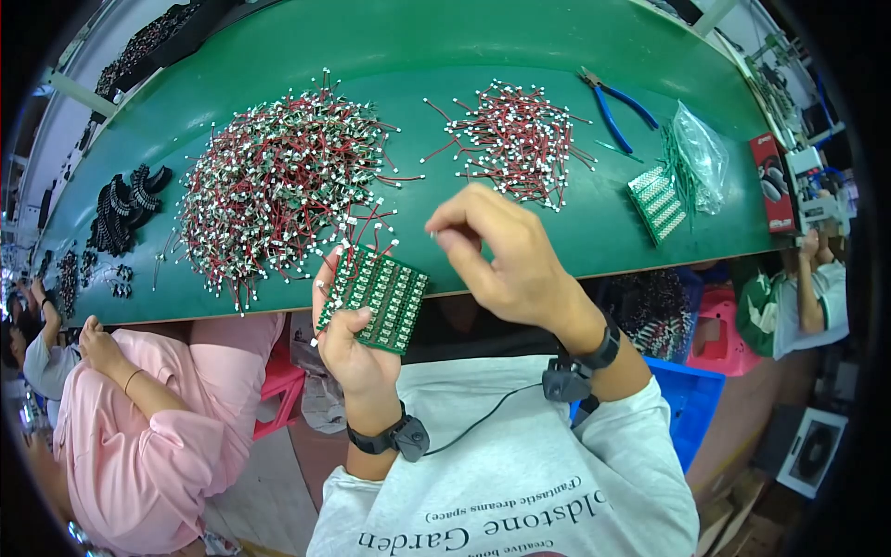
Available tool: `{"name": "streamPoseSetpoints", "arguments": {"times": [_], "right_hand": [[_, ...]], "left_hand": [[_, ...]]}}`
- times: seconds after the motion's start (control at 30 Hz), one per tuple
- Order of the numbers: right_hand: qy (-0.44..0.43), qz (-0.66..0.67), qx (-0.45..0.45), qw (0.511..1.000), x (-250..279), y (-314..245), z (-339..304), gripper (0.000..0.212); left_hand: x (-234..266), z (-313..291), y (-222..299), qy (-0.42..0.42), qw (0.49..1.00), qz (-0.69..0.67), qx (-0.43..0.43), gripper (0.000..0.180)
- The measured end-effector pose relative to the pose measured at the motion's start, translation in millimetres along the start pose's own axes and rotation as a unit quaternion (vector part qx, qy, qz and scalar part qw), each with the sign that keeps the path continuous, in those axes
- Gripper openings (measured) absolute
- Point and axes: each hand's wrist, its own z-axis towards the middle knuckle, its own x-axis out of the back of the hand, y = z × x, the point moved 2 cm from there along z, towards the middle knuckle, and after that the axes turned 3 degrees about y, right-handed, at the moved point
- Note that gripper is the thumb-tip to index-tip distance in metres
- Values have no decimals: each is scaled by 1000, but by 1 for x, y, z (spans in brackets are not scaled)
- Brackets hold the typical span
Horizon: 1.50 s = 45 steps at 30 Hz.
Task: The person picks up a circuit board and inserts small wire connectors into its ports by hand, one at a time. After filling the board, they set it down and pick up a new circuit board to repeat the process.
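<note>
My left hand point(353, 348) grips a green circuit board panel point(382, 302) covered with rows of small white parts, its thumb lying on the near face. A few red wires with white plugs point(376, 232) stick up along the panel's far left edge. Right of the panel and apart from it, my right hand point(506, 255) is raised with thumb and forefinger pinched together. A tiny pale bit shows at those fingertips, too small to name. Beyond the left hand lies a large heap of red wires with white plugs and green bits point(278, 176). A smaller heap of red plug wires point(520, 139) sits farther right.
Blue-handled cutters point(617, 111) lie on the green table point(445, 37) at the back right. Near them are another board panel point(657, 204), a clear bag point(703, 153) and a red box point(772, 184). Black curved parts point(125, 209) lie left. A person in pink point(158, 418) sits at my left.
</note>
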Motion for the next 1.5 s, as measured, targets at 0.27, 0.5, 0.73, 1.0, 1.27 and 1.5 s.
{"name": "streamPoseSetpoints", "arguments": {"times": [0.27,0.5,0.73,1.0,1.27,1.5], "right_hand": [[-19,-20,83,996,-22,-10,-31,13],[-11,-45,88,995,-26,-7,-34,13],[-39,-76,72,994,-24,-11,-37,17],[-21,-105,119,987,-26,-7,-39,17],[-31,-182,143,972,-25,-10,-41,19],[-61,-261,97,958,-27,-10,-45,17]], "left_hand": [[-8,-12,-13,-45,990,103,-90,65],[-14,-26,-16,-60,942,274,-185,63],[-5,-25,-20,-97,917,304,-237,56],[-1,-24,-19,-99,910,335,-224,56],[-1,-21,-20,-103,917,332,-195,52],[-4,-23,-20,-108,906,350,-215,51]]}}
